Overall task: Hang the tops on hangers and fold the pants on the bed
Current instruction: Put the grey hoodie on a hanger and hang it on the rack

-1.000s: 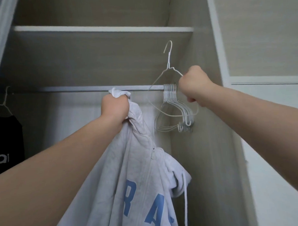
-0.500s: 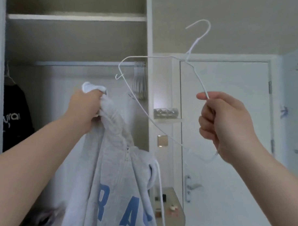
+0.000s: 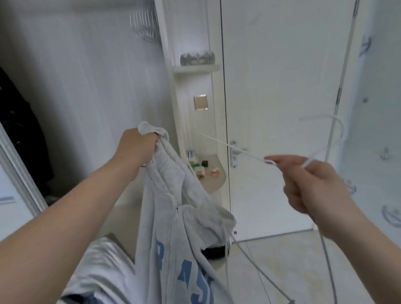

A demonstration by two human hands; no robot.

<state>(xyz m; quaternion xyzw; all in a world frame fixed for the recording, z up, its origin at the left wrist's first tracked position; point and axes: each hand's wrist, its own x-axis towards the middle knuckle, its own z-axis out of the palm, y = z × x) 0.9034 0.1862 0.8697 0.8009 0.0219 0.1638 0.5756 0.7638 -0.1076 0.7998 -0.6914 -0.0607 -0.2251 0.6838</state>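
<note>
- While the left hand is clenching a bunched fold at the top of the grey hoodie, the garment is hanging straight down from that fist, its blue lettering facing the camera and its hood sagging to the right.
- The right hand is pinching the white wire hanger with curled fingers, its forefinger pointing left.
- The hanger is sitting to the right of the hoodie. One thin arm is slanting up and left toward the fist, and blur is hiding whether its tip is touching the cloth.
- Its hook is curving above the right hand, while the lower wire is trailing down past the wrist toward the floor.
- Open air is lying between the two hands and below them, in front of the closed white door, whose handle is showing just behind the slanting wire.
- On the left, the wardrobe's upright edge panel is standing behind the fist, with spare hangers hanging high inside and a black garment hanging at the far left.
- Between that edge and the door, a small shelf and a rounded ledge carrying small items are jutting out behind the hoodie.
</note>
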